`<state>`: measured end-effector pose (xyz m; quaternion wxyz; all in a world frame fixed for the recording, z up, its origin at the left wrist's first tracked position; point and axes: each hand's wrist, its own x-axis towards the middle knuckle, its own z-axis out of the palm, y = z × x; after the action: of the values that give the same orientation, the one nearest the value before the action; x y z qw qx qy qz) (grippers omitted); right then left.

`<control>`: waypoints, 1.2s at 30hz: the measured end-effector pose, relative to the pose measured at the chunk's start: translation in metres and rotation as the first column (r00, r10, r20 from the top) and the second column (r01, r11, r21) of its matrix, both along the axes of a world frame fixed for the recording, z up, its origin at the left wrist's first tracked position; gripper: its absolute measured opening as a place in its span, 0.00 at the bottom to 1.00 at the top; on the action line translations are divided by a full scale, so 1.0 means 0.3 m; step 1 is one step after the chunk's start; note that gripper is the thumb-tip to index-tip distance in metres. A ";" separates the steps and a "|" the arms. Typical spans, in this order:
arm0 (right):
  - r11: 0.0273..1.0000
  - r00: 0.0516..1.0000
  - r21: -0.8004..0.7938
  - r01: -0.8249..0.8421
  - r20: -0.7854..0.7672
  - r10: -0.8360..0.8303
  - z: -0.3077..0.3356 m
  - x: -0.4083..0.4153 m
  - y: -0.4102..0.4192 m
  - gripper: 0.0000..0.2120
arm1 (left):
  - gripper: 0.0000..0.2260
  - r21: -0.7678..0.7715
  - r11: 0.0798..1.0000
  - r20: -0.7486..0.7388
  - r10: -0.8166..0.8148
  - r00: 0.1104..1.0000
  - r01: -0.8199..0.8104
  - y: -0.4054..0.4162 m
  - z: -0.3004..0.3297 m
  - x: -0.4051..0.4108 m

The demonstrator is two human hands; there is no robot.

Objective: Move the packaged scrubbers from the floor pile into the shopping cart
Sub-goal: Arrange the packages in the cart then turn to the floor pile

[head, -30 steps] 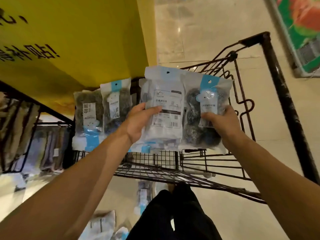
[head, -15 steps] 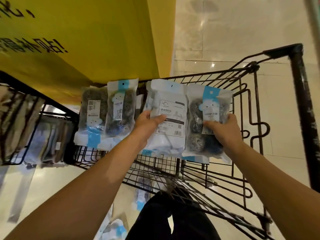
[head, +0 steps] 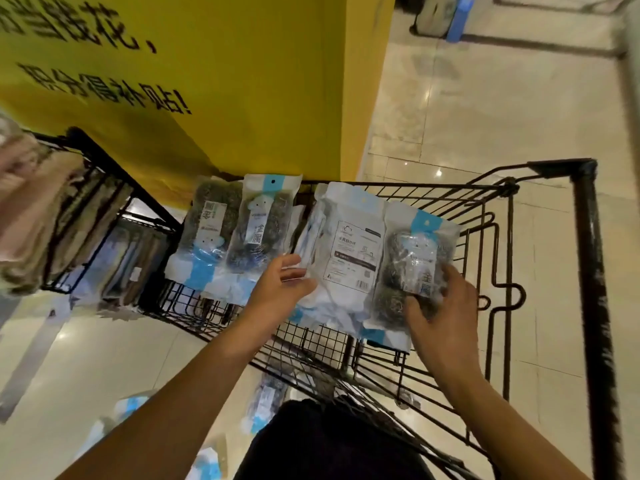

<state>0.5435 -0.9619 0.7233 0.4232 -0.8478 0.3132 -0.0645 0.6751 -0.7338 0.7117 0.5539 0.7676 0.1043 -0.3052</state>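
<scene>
The black wire shopping cart stands in front of me. Two packaged scrubbers lean side by side against its far left wall. My left hand touches the lower left edge of a white-backed pack with its fingers stretched out. My right hand lies spread over the lower right part of a clear pack of steel scrubbers. Both packs lie tilted inside the cart, overlapping each other. Several more packs lie on the floor near my legs.
A yellow pillar with black lettering rises just behind the cart. To the left is a black wire rack with folded cloths. Pale tiled floor stretches to the right, with a blue stool far back.
Both hands have lowered the two packs deeper into the cart. My fingers have loosened from gripping the packs to lying stretched on them.
</scene>
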 end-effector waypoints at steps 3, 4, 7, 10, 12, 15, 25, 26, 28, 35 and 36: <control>0.969 0.990 0.218 -0.116 -0.050 0.130 0.032 -0.017 0.031 0.10 | 0.14 0.000 1.000 0.010 -0.011 1.000 0.011 0.088 0.047 -0.043; 0.956 0.983 0.246 -0.159 -0.048 0.176 0.032 -0.018 0.042 0.08 | 0.12 0.010 1.000 0.015 -0.023 1.000 0.023 0.119 0.059 -0.061; 0.920 0.970 0.320 -0.226 -0.012 0.243 0.051 -0.012 0.105 0.04 | 0.09 0.041 0.999 0.024 -0.026 0.999 0.025 0.210 0.078 -0.122; 0.882 0.959 0.387 -0.271 0.026 0.283 0.083 -0.013 0.204 0.03 | 0.08 0.032 0.998 0.009 0.060 0.998 -0.060 0.307 0.092 -0.193; 0.848 0.937 0.413 -0.331 0.034 0.349 0.102 -0.023 0.279 0.03 | 0.07 0.024 0.992 0.007 0.124 0.992 -0.124 0.384 0.102 -0.262; 0.786 0.883 0.445 -0.430 0.025 0.469 0.100 -0.042 0.404 0.03 | 0.06 0.080 0.974 0.008 0.212 0.977 -0.212 0.536 0.095 -0.400; 0.610 0.608 0.406 -0.681 -0.150 0.779 0.051 -0.220 0.950 0.03 | 0.07 0.143 0.720 -0.058 0.691 0.720 -0.679 1.192 0.042 -1.103; 0.587 0.578 0.406 -0.701 -0.159 0.801 0.046 -0.247 1.022 0.02 | 0.07 0.143 0.683 -0.064 0.729 0.681 -0.717 1.257 0.040 -1.184; 0.536 0.520 0.406 -0.740 -0.160 0.839 0.041 -0.312 1.184 0.02 | 0.06 0.145 0.602 -0.088 0.798 0.596 -0.785 1.391 0.039 -1.357; 0.308 0.253 0.469 -0.828 -0.179 0.951 0.014 -0.530 1.749 0.03 | 0.06 0.222 0.325 -0.085 0.946 0.314 -0.919 1.736 0.043 -1.862; 0.273 0.212 0.474 -0.838 -0.178 0.961 0.011 -0.561 1.823 0.03 | 0.06 0.232 0.284 -0.087 0.959 0.270 -0.930 1.768 0.042 -1.925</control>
<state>0.3752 -0.4151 0.7265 0.4099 -0.7889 -0.1546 0.4310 0.0977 -0.2034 0.7243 0.5587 0.5526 0.6183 0.0131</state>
